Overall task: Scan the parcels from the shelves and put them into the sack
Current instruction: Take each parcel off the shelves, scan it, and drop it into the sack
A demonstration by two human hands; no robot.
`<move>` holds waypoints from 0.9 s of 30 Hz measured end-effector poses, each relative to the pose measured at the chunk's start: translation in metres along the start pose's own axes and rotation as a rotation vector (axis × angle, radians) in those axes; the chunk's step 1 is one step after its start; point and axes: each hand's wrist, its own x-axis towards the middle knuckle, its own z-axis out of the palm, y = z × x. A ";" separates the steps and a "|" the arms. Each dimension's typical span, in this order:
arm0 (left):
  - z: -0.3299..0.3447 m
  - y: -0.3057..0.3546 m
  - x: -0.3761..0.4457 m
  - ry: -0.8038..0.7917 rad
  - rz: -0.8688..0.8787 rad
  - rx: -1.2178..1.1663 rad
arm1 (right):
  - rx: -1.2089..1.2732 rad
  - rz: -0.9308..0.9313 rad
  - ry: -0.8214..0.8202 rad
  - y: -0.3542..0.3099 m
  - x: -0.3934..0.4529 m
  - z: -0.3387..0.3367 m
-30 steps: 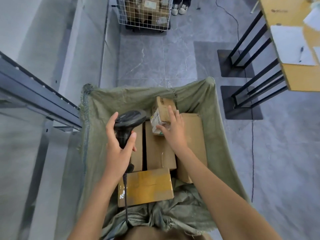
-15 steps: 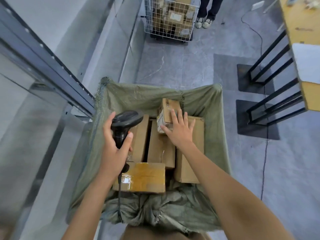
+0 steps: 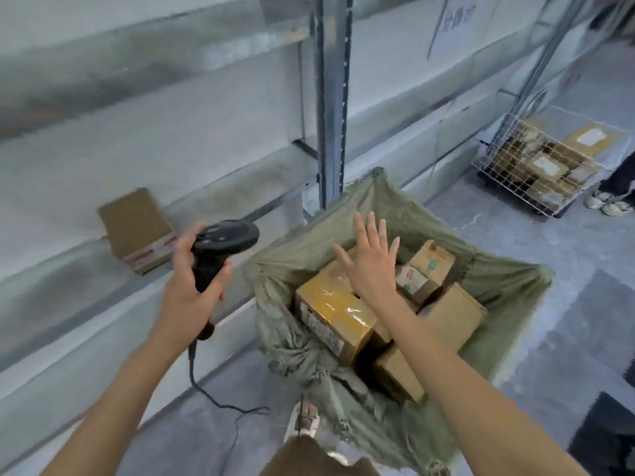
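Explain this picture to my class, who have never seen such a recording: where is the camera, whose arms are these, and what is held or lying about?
The camera sits on a person's head, looking down at their own arms. The left hand grips a black corded barcode scanner. The right hand is open and holds nothing, above a green sack with cardboard parcels inside, among them a yellow-taped box. One parcel lies on the grey metal shelf to the left. A wire cart of boxes stands further off.
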 end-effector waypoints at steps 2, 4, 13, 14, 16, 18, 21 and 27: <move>-0.039 0.002 -0.019 0.104 -0.013 0.035 | 0.026 -0.144 -0.003 -0.050 -0.001 0.003; -0.075 0.004 -0.038 0.198 -0.032 0.063 | 0.033 -0.280 -0.011 -0.100 -0.004 0.012; -0.201 -0.019 -0.117 0.513 -0.146 0.163 | 0.004 -0.634 -0.185 -0.279 -0.037 0.076; -0.209 -0.025 -0.120 0.524 -0.154 0.164 | -0.002 -0.644 -0.200 -0.292 -0.042 0.084; -0.224 -0.037 -0.124 0.533 -0.166 0.148 | -0.010 -0.647 -0.222 -0.316 -0.049 0.100; -0.236 -0.051 -0.122 0.532 -0.165 0.121 | -0.034 -0.634 -0.228 -0.336 -0.052 0.114; -0.252 -0.072 -0.113 0.504 -0.180 0.069 | -0.074 -0.585 -0.238 -0.361 -0.049 0.136; -0.276 -0.110 -0.074 0.413 -0.143 0.037 | -0.165 -0.485 -0.226 -0.379 -0.037 0.162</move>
